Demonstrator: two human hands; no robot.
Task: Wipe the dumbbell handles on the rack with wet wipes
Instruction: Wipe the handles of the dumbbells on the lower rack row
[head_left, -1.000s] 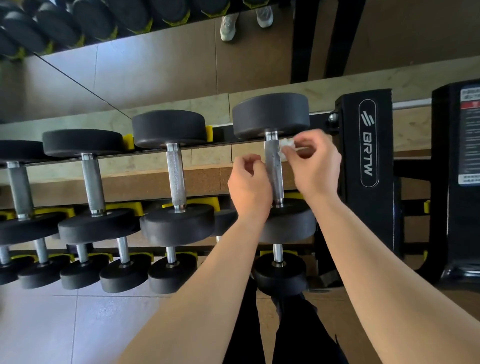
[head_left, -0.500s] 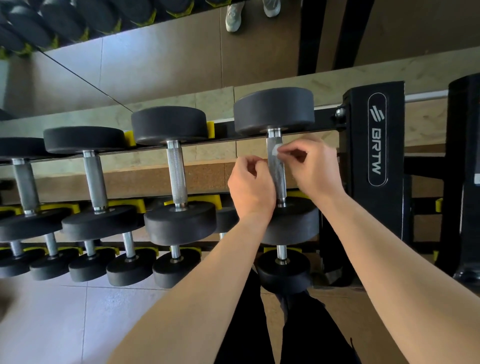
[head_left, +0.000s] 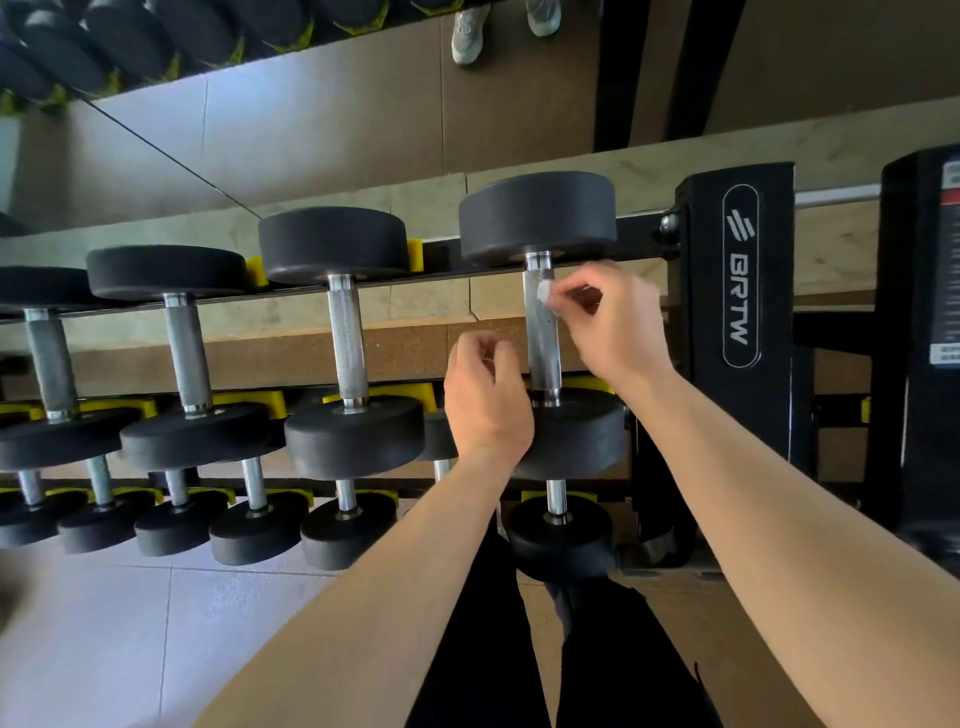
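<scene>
Right hand (head_left: 613, 327) pinches wet wipe (head_left: 544, 295) against dumbbell handle (head_left: 541, 343); left hand (head_left: 485, 400), below-left of it, fingers curled, contents not discernible.

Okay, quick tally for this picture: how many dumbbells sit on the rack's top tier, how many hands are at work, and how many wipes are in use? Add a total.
Top-tier dumbbells: 4
Hands, left hand and right hand: 2
Wet wipe: 1
Total: 7

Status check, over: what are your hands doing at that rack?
Right hand pinches wipe on rightmost top handle. Left hand curled beside it, grip unclear. Nothing blocking.
</scene>
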